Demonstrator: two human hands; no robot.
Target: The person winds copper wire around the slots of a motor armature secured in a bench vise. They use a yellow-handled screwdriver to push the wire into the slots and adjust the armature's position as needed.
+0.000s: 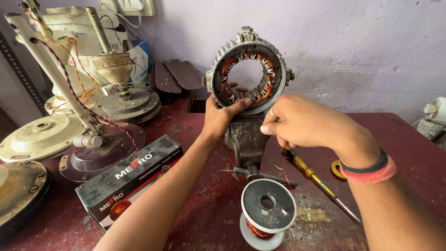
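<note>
The left hand clasps the lower rim of one motor ring with copper windings, thumb pressed inside, the ring rising above the grip and seated on one vise. The right hand, fingers curled together, is just beside the ring's lower right; I cannot tell what it pinches. Below the hands stand one wire spool and one screwdriver.
</note>
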